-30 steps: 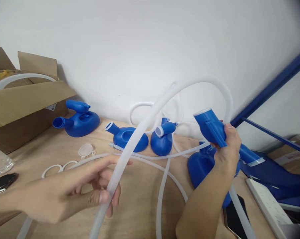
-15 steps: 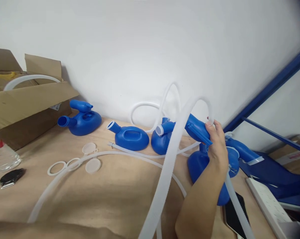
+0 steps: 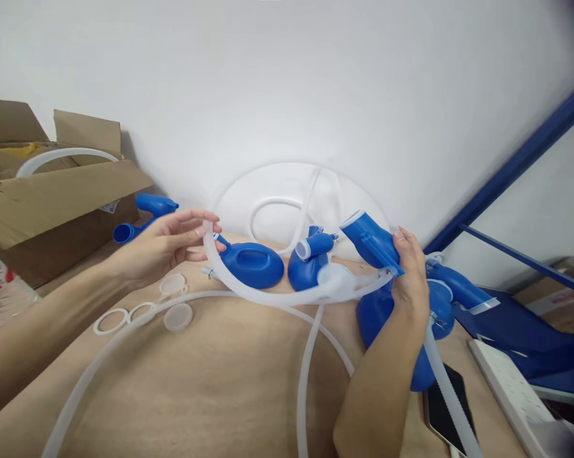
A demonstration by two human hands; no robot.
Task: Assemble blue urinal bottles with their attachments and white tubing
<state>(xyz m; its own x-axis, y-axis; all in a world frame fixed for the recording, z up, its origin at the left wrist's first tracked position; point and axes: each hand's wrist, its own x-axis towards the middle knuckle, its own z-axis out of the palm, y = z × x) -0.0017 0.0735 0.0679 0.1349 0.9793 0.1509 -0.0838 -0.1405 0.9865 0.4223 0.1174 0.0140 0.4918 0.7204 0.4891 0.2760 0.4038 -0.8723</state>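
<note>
My left hand grips a white ribbed hose near one end, which points upward. From there the hose curves down and right, and its middle is smeared by motion. My right hand is closed on a white hose end beside the tilted blue neck of a urinal bottle; the fingers hide most of that end. The body of the blue urinal bottle sits below the right wrist. Behind the held hose stand another blue urinal bottle and one with a white-rimmed spout.
An open cardboard box stands left, beside a blue urinal bottle. White rings and a cap lie on the table. More hoses cross it. A phone and power strip are at right.
My left hand has come into view from the left, holding the hose. The tall hose loop in front has swung down and left. My right hand has stayed nearly in place.
</note>
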